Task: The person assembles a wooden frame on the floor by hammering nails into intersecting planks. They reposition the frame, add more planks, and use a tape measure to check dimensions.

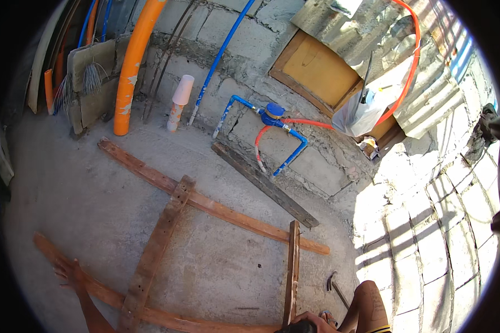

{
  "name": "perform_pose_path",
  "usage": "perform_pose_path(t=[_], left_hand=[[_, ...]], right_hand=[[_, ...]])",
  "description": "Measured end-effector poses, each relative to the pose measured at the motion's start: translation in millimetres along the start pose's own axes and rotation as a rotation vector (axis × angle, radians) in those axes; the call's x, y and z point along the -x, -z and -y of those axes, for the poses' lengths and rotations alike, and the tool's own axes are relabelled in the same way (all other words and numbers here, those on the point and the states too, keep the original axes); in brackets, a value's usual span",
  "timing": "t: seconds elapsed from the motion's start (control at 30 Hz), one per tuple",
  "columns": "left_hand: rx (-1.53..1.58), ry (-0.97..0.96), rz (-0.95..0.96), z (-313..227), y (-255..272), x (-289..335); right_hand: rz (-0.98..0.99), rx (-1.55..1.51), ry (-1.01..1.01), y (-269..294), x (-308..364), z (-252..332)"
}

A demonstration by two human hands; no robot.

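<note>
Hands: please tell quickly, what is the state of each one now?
Left hand: open, fingers spread, on the lower wooden plank.
Right hand: at the upright plank; grip cannot be told.

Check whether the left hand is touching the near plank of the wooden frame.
Touching. In the head view the left hand lies flat on the near plank of the wooden frame, fingers spread across the wood with no gap visible.

Concrete floor (94,200) w/ block wall (316,161), sunlit right.
</note>
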State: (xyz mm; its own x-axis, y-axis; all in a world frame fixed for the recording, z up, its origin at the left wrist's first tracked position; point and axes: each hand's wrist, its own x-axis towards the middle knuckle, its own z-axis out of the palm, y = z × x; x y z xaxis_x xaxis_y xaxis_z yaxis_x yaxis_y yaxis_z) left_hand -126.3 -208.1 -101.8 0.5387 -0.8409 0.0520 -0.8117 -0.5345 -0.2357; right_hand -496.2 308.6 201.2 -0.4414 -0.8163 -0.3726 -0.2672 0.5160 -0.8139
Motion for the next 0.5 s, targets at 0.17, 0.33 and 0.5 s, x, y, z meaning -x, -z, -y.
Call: perform_pose_path(t=[0.17,0.33,0.5], left_hand=[[1.485,-0.586,0.741,106.7,89.1,325.0],[1.876,-0.141,2.045,202.4,144.8,600.3],[1.852,-0.338,1.650,231.7,176.5,675.1]], right_hand=[[0.187,0.212,-0.055,18.8,58.2,-90.4],[0.342,-0.103,0.228,36.4,88.3,-127.5],[0.497,0.050,0.162,91.1,140.8,-153.3]])
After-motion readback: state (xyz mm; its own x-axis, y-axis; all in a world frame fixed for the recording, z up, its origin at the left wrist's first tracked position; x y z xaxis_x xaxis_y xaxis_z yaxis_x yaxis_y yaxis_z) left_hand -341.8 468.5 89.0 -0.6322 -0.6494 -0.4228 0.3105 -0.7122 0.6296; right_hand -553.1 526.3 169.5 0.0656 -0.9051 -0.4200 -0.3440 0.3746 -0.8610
